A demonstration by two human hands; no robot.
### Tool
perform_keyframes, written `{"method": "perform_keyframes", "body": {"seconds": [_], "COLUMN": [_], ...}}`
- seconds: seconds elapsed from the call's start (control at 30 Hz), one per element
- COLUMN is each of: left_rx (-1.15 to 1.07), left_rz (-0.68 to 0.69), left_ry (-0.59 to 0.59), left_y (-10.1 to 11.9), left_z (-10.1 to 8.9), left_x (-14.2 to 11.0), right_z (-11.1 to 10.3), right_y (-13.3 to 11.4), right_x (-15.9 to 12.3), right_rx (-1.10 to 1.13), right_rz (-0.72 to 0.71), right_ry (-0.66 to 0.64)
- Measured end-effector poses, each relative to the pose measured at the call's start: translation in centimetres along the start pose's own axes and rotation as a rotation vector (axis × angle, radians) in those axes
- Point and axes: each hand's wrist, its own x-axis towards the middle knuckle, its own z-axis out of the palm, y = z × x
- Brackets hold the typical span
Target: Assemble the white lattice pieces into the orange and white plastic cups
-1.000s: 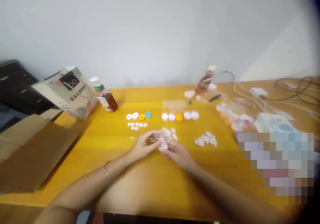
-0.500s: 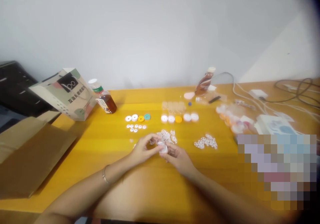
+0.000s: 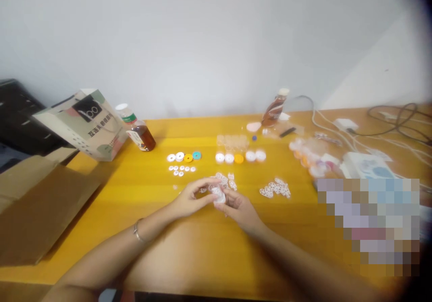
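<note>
A small whitish, partly clear round piece is held between both hands above the middle of the table. My left hand is closed on its left side, thumb below and fingers curved over the top. On the other side my right hand pinches the same piece between thumb and fingers. Its details are blurred. Just behind the hands lies a pile of flat white cut-out pieces, partly covered by my fingers. A second group of cut-out pieces lies to the right.
Behind are small white discs, coloured round discs, a row of round caps and clear cups. Two drink bottles stand farther back. A paper bag and cardboard box stand left; cables run right.
The whole view has shifted slightly. Both hands stay on the round piece, and the left fingers sit a little differently over it.
</note>
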Motion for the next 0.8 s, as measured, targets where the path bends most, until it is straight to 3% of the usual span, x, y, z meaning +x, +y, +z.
{"method": "perform_keyframes", "body": {"seconds": [0.3,0.57,0.8], "left_rx": [0.101,0.091,-0.066], "left_rz": [0.041,-0.017,-0.066], "left_ry": [0.058,0.169,0.012], "left_y": [0.31,-0.29,0.39], "left_z": [0.03,0.53,0.0], "left_x": [0.02,-0.08,0.06], "right_z": [0.01,0.05,-0.25], "right_y": [0.02,-0.32,-0.27], "right_x": [0.01,-0.17,-0.26], "right_rx": [-0.043,-0.108,-0.063], "right_rz": [-0.046,-0.046,0.029], "right_ry": [0.034,0.009,-0.057]}}
